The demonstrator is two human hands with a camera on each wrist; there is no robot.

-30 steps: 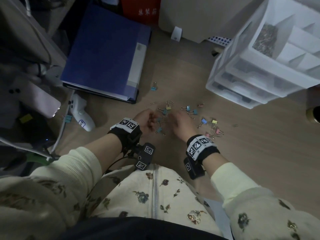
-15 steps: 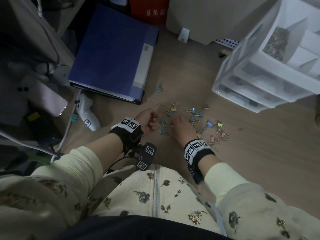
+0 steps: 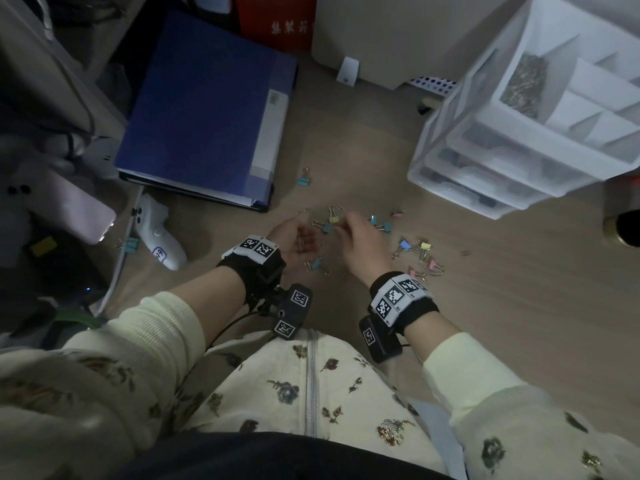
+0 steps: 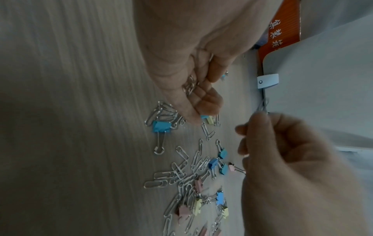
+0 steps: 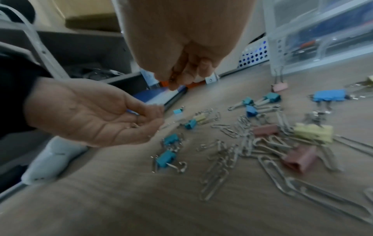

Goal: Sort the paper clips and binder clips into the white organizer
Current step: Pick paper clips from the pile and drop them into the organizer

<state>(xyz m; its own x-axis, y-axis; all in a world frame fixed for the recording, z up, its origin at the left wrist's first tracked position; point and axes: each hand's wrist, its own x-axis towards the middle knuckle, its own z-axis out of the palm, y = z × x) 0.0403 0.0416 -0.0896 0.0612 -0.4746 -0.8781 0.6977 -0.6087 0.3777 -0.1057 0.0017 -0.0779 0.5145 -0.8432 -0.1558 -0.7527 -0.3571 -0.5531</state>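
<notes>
Silver paper clips (image 4: 181,175) and pastel binder clips (image 3: 415,247) lie scattered on the wooden table. My left hand (image 3: 301,237) is cupped palm up just above the pile, its fingers curled round a few paper clips (image 4: 189,84). My right hand (image 3: 349,226) hovers right beside it and pinches paper clips (image 4: 262,105) between thumb and fingertips. In the right wrist view the left hand (image 5: 149,118) sits below the right hand (image 5: 181,79). The white organizer (image 3: 485,174) stands at the back right, with a heap of paper clips (image 3: 523,84) in one top compartment.
A blue binder (image 3: 207,109) lies at the back left, with a white controller (image 3: 156,233) in front of it. One blue binder clip (image 3: 304,181) sits apart near the binder. A red box (image 3: 280,22) stands at the back. A dark round object (image 3: 623,226) is at the right edge.
My right hand has lifted off the pile with paper clips pinched and moved up beside the left hand. The left hand has turned its palm upward.
</notes>
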